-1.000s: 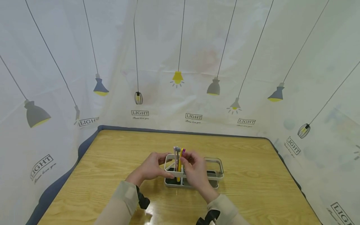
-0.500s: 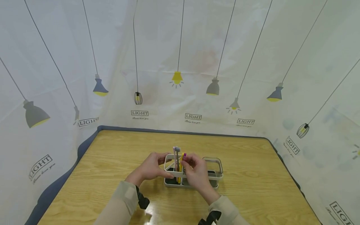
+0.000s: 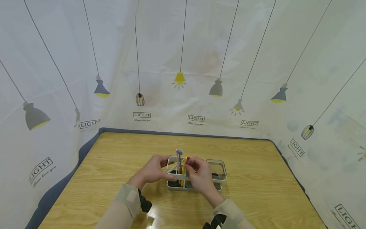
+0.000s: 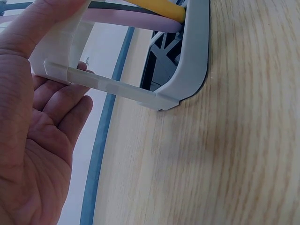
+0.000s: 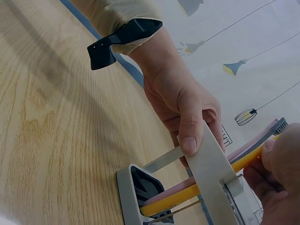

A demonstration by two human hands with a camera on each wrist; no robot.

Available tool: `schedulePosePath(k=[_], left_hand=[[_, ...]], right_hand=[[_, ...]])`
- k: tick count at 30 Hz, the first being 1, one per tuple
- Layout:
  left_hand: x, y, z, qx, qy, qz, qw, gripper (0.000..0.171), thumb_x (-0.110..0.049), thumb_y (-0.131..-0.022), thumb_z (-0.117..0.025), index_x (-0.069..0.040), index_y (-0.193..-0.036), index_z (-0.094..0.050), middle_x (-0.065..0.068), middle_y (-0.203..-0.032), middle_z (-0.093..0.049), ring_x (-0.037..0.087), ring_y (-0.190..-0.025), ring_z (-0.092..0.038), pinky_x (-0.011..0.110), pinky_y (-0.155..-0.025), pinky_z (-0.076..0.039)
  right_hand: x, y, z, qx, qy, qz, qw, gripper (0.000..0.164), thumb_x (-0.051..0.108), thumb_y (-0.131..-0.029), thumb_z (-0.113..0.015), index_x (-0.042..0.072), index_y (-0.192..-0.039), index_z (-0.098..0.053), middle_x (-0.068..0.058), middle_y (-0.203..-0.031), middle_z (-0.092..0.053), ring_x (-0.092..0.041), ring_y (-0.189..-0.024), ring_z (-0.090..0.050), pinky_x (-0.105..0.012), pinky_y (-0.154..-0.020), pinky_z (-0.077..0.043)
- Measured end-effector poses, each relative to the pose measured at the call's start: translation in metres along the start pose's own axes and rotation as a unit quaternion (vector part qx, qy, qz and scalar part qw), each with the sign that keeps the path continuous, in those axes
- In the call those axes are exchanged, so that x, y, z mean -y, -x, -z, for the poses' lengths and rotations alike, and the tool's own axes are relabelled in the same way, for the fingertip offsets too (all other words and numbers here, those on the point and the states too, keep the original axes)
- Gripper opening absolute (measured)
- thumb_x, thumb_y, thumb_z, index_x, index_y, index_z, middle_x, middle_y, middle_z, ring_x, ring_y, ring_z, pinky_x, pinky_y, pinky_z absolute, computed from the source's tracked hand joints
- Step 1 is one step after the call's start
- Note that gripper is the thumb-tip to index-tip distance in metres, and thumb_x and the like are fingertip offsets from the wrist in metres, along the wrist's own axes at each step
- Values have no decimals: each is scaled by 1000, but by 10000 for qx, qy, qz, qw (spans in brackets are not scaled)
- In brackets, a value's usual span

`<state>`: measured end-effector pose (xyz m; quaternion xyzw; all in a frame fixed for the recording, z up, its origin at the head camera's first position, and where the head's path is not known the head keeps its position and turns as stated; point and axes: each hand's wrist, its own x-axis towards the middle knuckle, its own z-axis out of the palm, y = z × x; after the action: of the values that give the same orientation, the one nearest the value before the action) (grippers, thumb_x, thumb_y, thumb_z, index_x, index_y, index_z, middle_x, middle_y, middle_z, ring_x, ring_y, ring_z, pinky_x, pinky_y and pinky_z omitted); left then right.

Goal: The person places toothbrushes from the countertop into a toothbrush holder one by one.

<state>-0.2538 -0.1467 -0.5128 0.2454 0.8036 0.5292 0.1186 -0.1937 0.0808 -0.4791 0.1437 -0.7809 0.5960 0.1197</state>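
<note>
A white toothbrush holder (image 3: 173, 188) with an upper frame and a dark-floored base stands on the table. My left hand (image 3: 151, 171) grips the left end of its upper frame, thumb in front and fingers behind. A yellow toothbrush (image 5: 176, 199) with purple bristles stands in the left section, its foot down at the base. My right hand (image 3: 200, 175) pinches it near the head. Beside it in that section lean a pink toothbrush (image 4: 131, 19) and a grey toothbrush (image 3: 180, 159). In the right wrist view, the right hand's fingertips are partly hidden.
At the holder's right end is a clear, grey-rimmed part (image 3: 216, 162), partly behind the right hand. The wooden table (image 3: 120, 149) has a blue edge at the back. Behind it hangs a white sheet (image 3: 160, 63) printed with lamps.
The yellow toothbrush has come down lower in the holder, its head now below the other two. My right hand has shifted slightly down and right with it. The left hand keeps its grip.
</note>
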Motion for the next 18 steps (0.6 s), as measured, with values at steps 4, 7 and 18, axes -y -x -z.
schedulePosePath(k=[4, 7, 18], left_hand=[[-2, 0, 0, 11, -14, 12, 10000, 76, -30, -75, -100, -22, -144, -67, -1, -144, -65, 29, -139, -56, 51, -115, -44], [-2, 0, 0, 17, -13, 27, 10000, 76, -30, -75, -100, -22, -144, -67, -1, -144, -65, 29, -139, -56, 51, -115, -43], [1, 1, -1, 22, 30, 72, 10000, 77, -29, -76, -99, -21, -145, -66, 1, -146, -63, 27, -140, -55, 51, -115, -43]], right_hand=[[0, 0, 1, 34, -7, -24, 10000, 6, -12, -94, -72, -7, -97, -72, -18, -98, -72, -23, -87, -69, -26, -76, -60], [0, 0, 1, 73, 50, -43, 10000, 5, -12, -95, -72, -8, -98, -72, -19, -98, -72, -22, -86, -69, -26, -74, -60], [2, -5, 6, 190, -37, -433, 9989, 2, -8, -96, -73, -6, -96, -72, -15, -97, -72, -24, -89, -72, -28, -76, -61]])
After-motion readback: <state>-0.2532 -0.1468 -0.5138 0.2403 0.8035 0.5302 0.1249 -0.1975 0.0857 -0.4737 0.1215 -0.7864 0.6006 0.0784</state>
